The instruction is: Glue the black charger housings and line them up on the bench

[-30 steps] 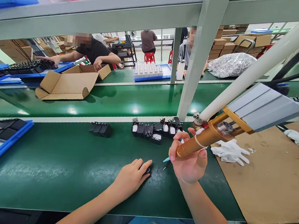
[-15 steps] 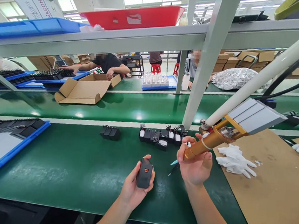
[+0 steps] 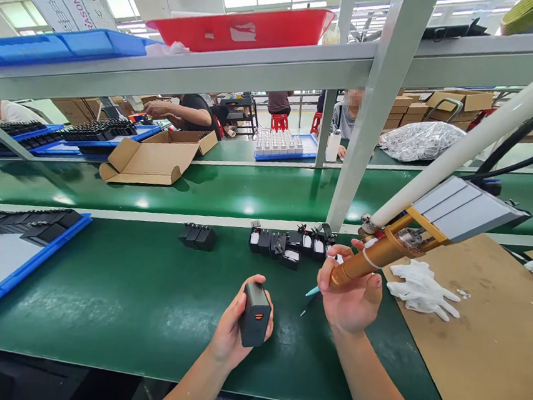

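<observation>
Left hand (image 3: 229,335) closed on black block (image 3: 255,317), thumb along its left side, one finger behind its top end, others round its right side; orange slot faces camera, block over green bench (image 3: 134,300). Right hand (image 3: 353,303) curled round gold cylindrical tool (image 3: 359,263), tool between thumb and fingers, apart from block.
</observation>
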Available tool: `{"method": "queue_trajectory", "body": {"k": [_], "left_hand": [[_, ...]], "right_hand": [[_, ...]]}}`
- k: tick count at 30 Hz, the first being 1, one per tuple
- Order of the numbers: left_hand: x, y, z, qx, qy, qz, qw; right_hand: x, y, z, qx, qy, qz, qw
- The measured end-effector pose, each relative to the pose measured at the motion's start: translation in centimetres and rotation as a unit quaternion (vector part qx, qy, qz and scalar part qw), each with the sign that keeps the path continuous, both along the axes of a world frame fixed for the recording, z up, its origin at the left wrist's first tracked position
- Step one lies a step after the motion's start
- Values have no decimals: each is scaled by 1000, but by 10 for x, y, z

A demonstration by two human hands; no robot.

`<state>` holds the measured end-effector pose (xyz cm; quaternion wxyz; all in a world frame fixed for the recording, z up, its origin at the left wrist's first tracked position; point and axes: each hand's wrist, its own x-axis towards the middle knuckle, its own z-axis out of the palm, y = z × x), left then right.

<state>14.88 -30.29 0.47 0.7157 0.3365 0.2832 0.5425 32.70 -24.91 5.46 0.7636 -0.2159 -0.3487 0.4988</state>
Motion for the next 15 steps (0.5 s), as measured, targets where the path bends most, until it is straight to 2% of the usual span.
{"method": "queue_trajectory", "body": {"k": [2, 3, 4, 5, 6, 8, 9, 10, 11, 12, 15], "left_hand": [[-8, 2, -1, 24, 156, 37, 987], [-15, 6, -1, 49, 267, 64, 960], [-23, 12, -1, 85, 387, 96, 913], [-32, 20, 0, 127, 502, 130, 846], [-42, 30, 0, 172, 600, 162, 764], [-64, 56, 2, 239, 730, 206, 606], [-74, 71, 2, 255, 769, 213, 547], [-83, 86, 2, 263, 795, 214, 504], [-90, 101, 1, 266, 810, 212, 478], [-96, 114, 1, 267, 817, 211, 466], [-108, 144, 0, 260, 813, 219, 472]], "right_hand": [[0, 0, 0, -2, -4, -3, 1000], [0, 1, 0, -2, -4, -4, 1000], [0, 1, -1, -1, -3, -6, 1000], [0, 1, -1, 1, -1, -6, 1000], [0, 0, -1, 4, 3, -5, 1000], [-1, 0, -1, 9, 10, -1, 1000], [-1, 0, -1, 11, 12, 2, 1000], [-1, 0, -1, 12, 11, 4, 1000], [-1, 0, -2, 13, 9, 7, 1000], [-1, 0, -2, 13, 6, 7, 1000], [-1, 0, -2, 15, 1, 3, 1000]]}}
